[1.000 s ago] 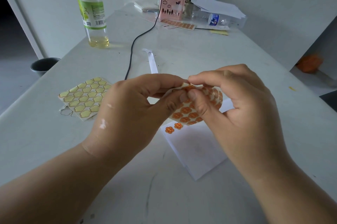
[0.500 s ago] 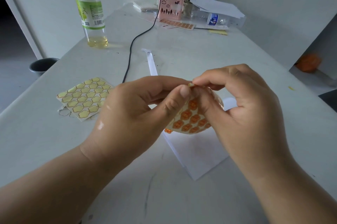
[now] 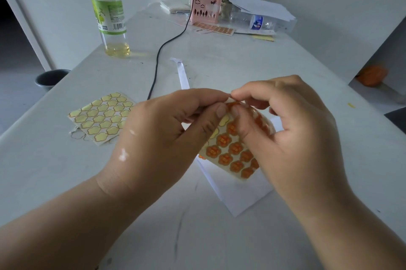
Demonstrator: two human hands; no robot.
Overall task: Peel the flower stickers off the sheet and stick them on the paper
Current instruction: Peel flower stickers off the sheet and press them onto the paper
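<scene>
Both hands meet at the centre of the view, above a pale grey table [image 3: 274, 65]. The left hand [image 3: 167, 138] pinches the top edge of a curled cream sticker sheet [image 3: 230, 151] printed with rows of orange flowers. Its thumb and forefinger are closed on the edge and its other fingers are curled underneath. The right hand [image 3: 292, 138], reaching in from 4 o'clock, lays its thumb on the sheet's upper face and bends its forefinger down to the same top edge, so it is pinching there too. I cannot tell whether a sticker has lifted. The sheet is held off the table, over a flat rectangular white paper [image 3: 237, 195] lying at 6 o'clock of the fingers. One small orange flower sticker [image 3: 201, 157] shows at the paper's left edge.

At 9 o'clock lies a cream backing sheet of pale yellow flower shapes [image 3: 101, 118]. A clear plastic bottle with a green cap [image 3: 108, 10] stands at 11 o'clock. A pink pen holder [image 3: 205, 9] stands at 12 o'clock, with a thin black cable [image 3: 162, 48] running down from it.
</scene>
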